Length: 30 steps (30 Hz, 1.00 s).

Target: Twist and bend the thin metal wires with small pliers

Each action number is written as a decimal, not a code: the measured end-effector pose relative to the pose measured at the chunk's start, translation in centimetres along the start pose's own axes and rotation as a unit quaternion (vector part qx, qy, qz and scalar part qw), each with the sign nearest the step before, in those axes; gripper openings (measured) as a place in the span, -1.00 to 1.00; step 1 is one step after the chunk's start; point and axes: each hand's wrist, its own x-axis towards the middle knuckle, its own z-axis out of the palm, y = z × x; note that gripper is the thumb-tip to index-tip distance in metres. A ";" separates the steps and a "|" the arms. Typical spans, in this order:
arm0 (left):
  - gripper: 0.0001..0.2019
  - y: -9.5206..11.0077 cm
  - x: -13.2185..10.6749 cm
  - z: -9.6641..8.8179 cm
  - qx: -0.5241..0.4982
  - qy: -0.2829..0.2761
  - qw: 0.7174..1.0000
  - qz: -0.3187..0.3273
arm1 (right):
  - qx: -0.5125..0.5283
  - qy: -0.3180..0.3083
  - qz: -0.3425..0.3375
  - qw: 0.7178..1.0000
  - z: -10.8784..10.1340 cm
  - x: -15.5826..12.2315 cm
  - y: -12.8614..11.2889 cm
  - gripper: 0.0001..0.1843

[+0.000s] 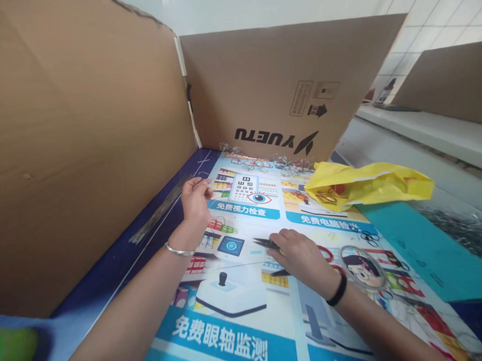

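My left hand (195, 199) reaches forward over the left edge of a printed poster (246, 328), its fingers pinched on a thin wire (203, 176). A silver bangle circles that wrist. My right hand (301, 255) rests on the middle of the poster with its fingers closed on a small dark pair of snips (267, 244), whose tips point left. A black band sits on the right wrist.
Cardboard walls (85, 144) stand at the left and back. A bundle of thin wires (157, 212) lies on the blue table edge. Bent wire pieces (288, 165) lie by the back wall. A yellow plastic bag (363, 184) lies at the right, with a clear round lid (362, 268) nearer.
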 end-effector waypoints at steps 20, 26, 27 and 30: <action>-0.75 4.6 1.7 -0.3 -0.056 0.005 0.996 0.068 | -0.057 -0.014 -0.193 0.979 -1.6 11.3 -9.8 -0.79; -0.77 3.0 1.6 -0.5 -0.045 -0.004 0.998 0.044 | -0.091 -0.035 -0.146 0.985 -1.5 7.6 -4.8 -0.85; -0.76 2.5 1.4 -0.5 -0.042 -0.006 0.998 0.035 | -0.096 -0.041 -0.133 0.986 -1.5 6.8 -3.8 -0.85; -0.74 0.7 1.3 -0.7 -0.031 0.000 1.000 0.003 | -0.105 -0.054 -0.095 0.988 -1.7 4.7 -1.1 -0.82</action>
